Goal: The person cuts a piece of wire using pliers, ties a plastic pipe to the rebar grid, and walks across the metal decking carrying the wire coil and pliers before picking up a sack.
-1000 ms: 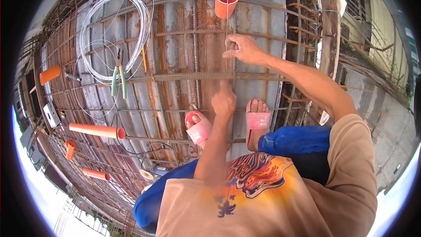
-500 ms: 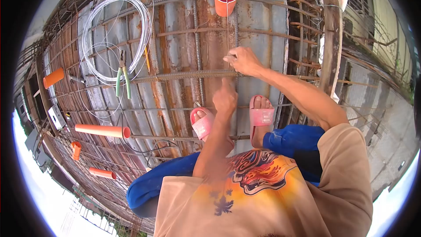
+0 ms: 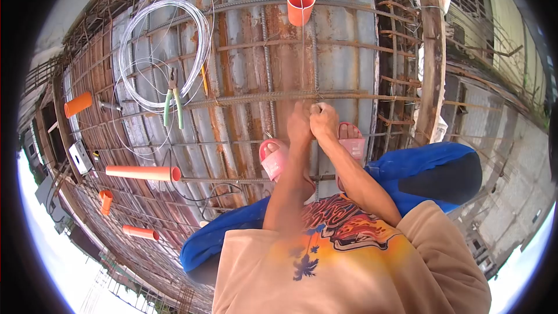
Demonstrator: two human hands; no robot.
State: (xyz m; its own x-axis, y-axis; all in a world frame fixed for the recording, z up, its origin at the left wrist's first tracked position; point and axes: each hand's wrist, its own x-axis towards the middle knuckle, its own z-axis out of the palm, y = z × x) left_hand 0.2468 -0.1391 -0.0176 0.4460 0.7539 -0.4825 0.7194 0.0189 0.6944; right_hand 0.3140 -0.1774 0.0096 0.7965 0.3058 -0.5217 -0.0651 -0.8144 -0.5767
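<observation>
The shirt (image 3: 349, 273) is showing a dark letter-like print above a flame picture, but I am not able to read it. Both pink sandals (image 3: 274, 163) are carrying pale marks, too small for reading.

Five orange pipes are showing: one upright pipe (image 3: 299, 18), ahead of the hands, and four others lying at the left, the longest (image 3: 139, 172) among them. One wire coil (image 3: 125, 52), one pair of pliers (image 3: 173, 96) with green handles, and one white box (image 3: 80, 159) are also lying on that side. The pliers are overlapping the coil's lower edge.

One thin line (image 3: 302, 52) is running from the upright pipe's mouth toward the hands. The right hand (image 3: 324, 121) is curling its fingers closed; the left hand (image 3: 299, 122) is blurring just beside it, so its grip I cannot tell. What the fingers are pinching, I cannot tell either.
</observation>
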